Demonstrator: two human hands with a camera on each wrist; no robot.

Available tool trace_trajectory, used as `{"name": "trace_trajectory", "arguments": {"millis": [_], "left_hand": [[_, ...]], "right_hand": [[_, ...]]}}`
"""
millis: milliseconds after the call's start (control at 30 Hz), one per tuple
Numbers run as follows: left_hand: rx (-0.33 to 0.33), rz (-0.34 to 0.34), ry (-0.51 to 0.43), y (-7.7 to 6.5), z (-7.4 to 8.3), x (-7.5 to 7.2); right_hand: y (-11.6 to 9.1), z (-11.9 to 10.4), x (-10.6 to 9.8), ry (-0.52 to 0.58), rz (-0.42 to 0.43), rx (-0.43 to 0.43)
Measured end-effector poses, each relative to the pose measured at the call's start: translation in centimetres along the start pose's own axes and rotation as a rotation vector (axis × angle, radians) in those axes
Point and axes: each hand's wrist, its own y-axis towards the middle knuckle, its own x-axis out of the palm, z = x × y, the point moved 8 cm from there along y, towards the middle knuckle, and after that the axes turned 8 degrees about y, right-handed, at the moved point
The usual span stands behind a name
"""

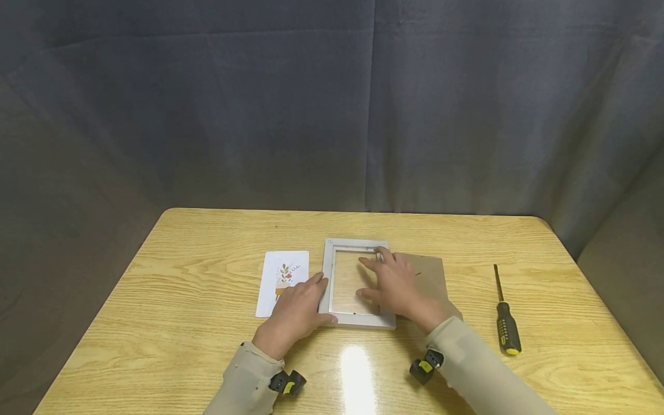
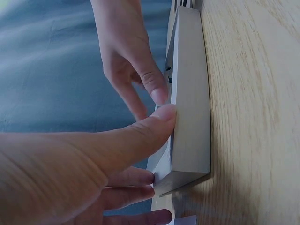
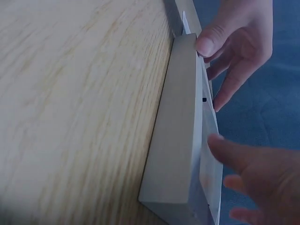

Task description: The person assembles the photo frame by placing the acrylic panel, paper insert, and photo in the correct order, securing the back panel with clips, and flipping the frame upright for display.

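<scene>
A light grey picture frame [image 1: 358, 242] lies face down on the table, its wood-coloured opening showing the tabletop or a clear pane. At the lower left corner, my left hand [image 1: 297, 312] grips it, thumb on the near bar and fingers along the left side. Over the right part of the opening hovers my right hand [image 1: 396, 285], fingers spread and nothing held. In the right wrist view its thumb [image 3: 220, 145] is close to the inner edge; contact is unclear. Small dark tabs [image 2: 169, 79] show on the inner rim.
Left of the frame lies a white card [image 1: 267, 276] printed with a flower pot. A brown backing board [image 1: 433, 274] is partly under my right forearm. Farther right rests a black and yellow screwdriver [image 1: 507, 325]. Behind the wooden table [image 1: 218, 230] hangs a dark curtain [image 1: 259, 115].
</scene>
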Motion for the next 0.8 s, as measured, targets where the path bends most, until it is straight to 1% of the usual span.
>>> {"name": "trace_trajectory", "arguments": {"millis": [100, 167, 267, 433, 667, 800], "left_hand": [[0.002, -0.001, 0.001, 0.0, 0.0, 0.0], [0.003, -0.001, 0.006, 0.1, 0.1, 0.0], [0.002, -0.003, 0.011, 0.1, 0.1, 0.0], [0.001, -0.002, 0.01, 0.0, 0.1, 0.0], [0.005, 0.0, 0.004, 0.0, 0.1, -0.1], [0.006, 0.002, 0.004, 0.0, 0.2, -0.1]], "right_hand": [[-0.2, -0.5, 0.4, -0.012, -0.048, -0.054], [-0.3, -0.8, 0.7, -0.011, -0.083, -0.074], [-0.5, -0.9, 0.9, -0.009, -0.119, -0.078], [-0.7, -1.1, 1.1, -0.018, -0.146, -0.079], [-0.9, -1.4, 1.2, -0.061, -0.163, -0.108], [-0.9, -1.5, 1.1, -0.057, -0.178, -0.112]]}}
